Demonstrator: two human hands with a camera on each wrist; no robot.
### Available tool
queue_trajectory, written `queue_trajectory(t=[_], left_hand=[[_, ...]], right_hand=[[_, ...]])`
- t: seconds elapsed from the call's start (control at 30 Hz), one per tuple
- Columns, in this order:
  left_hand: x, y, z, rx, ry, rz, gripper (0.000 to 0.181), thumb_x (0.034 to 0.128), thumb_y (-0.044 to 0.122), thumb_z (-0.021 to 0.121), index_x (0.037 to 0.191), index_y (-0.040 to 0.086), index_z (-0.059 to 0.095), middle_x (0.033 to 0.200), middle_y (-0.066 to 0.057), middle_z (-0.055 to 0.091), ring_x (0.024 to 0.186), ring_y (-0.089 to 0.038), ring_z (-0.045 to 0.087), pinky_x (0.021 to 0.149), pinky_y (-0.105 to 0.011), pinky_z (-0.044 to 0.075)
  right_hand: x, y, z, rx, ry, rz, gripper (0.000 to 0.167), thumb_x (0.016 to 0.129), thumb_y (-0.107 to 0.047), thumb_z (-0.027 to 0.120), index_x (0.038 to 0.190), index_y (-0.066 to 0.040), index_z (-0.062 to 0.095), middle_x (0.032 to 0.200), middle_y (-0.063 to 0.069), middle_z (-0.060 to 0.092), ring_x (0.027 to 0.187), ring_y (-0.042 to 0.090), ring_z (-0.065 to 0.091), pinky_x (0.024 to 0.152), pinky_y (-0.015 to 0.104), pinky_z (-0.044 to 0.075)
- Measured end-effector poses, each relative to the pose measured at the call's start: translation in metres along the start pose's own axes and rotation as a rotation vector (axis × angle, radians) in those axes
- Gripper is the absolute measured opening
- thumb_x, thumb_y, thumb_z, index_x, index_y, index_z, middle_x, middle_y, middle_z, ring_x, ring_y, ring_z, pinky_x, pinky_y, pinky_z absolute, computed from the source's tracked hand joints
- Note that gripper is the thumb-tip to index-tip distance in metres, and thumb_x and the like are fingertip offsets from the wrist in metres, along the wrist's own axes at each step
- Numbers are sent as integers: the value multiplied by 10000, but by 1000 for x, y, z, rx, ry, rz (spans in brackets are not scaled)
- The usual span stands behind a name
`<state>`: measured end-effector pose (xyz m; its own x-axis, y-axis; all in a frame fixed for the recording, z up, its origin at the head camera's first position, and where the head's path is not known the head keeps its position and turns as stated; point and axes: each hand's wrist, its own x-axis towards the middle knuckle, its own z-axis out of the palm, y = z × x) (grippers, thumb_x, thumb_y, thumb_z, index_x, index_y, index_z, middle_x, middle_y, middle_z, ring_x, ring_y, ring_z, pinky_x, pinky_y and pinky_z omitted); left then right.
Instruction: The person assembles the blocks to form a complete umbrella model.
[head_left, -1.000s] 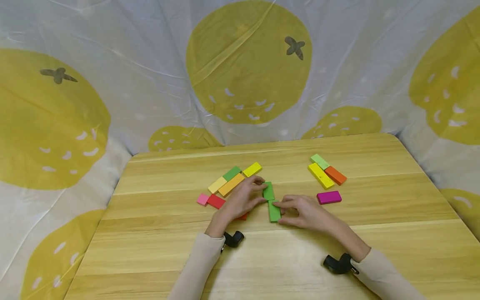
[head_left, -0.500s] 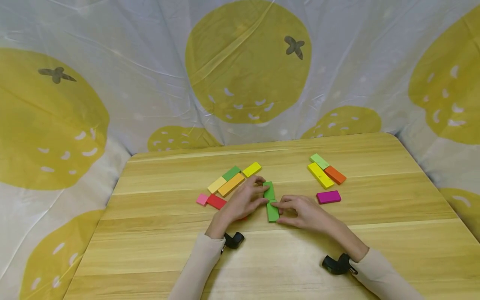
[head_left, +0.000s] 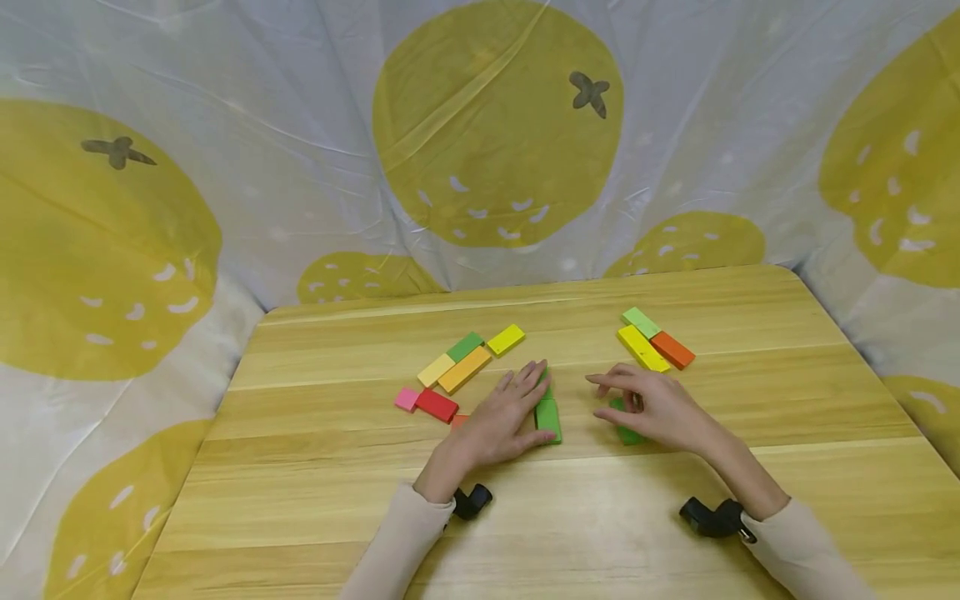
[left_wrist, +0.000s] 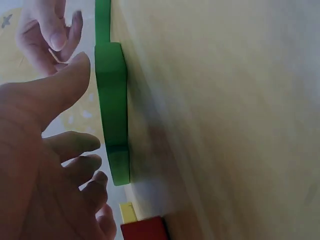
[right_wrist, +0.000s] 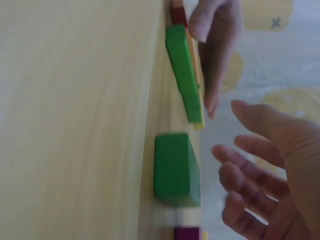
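Observation:
In the head view, two green wooden blocks (head_left: 548, 423) lie end to end near the middle of the table (head_left: 570, 533). My left hand (head_left: 501, 421) is spread over them with straight fingers. Its fingers cover most of the far block, and the thumb is at the near one. In the left wrist view a small gap shows between the fingers and the blocks. My right hand (head_left: 660, 408) hovers to the right, fingers loosely bent, holding nothing. Below it is another green block (right_wrist: 172, 167), apart from the fingers in the right wrist view and partly hidden in the head view.
Beyond the left hand lie yellow (head_left: 506, 339), orange (head_left: 465, 370), pale yellow, dark green, red (head_left: 437, 405) and pink blocks. At the right are light green (head_left: 641, 322), yellow and orange-red (head_left: 672, 350) blocks. A purple block (right_wrist: 188, 233) is hidden from the head view.
My right hand has left the near green block and moved right, where another green block now shows under it. My left hand has flattened over the paired blocks, its thumb shifting nearer me.

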<state>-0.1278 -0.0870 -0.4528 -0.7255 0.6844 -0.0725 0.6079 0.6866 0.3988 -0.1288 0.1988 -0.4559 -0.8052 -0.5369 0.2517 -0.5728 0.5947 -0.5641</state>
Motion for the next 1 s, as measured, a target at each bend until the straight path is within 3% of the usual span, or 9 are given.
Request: queue_trajectory(t=[0.17,0.3,0.5,0.67,1.0], left_hand=[[-2,4,2,-1,-53,-21,851,1046,516,550,1654,47,182,1757,-90,67,1637,-251,53,1323,-481,144],[-4,5,3,2,-68,-34,845,1053,508,539,1660,59,159,1760,-75,51,1638,-242,43,1321,-482,155],[-4,4,2,10,-79,-37,851,1054,520,527,1662,68,140,1759,-59,35,1637,-233,31,1320,-486,156],[-2,2,1,-14,-92,-39,845,1056,519,524,1664,79,136,1761,-49,21,1638,-224,12,1319,-499,151],[-4,-1,0,-65,-78,-55,805,1072,506,495,1665,90,143,1762,-32,21,1639,-219,-9,1321,-537,98]], right_hand=[[-15,10,-12,-67,-21,37,541,839,-254,877,1334,-117,705,1188,18,693,970,134,614,795,332,546],[-24,16,-19,-81,-88,58,642,780,-316,921,1353,-136,693,1303,10,657,1154,201,591,949,485,527],[-26,18,-21,-110,-118,16,624,746,-322,939,1304,-138,727,1288,12,678,1192,253,588,977,545,494],[-23,17,-14,-144,-88,4,570,765,-340,927,1264,-132,749,1221,8,694,1099,210,611,918,467,477],[-18,12,-2,-71,-136,15,617,841,-269,876,1385,-74,659,1315,38,636,1229,236,597,1018,492,531]])
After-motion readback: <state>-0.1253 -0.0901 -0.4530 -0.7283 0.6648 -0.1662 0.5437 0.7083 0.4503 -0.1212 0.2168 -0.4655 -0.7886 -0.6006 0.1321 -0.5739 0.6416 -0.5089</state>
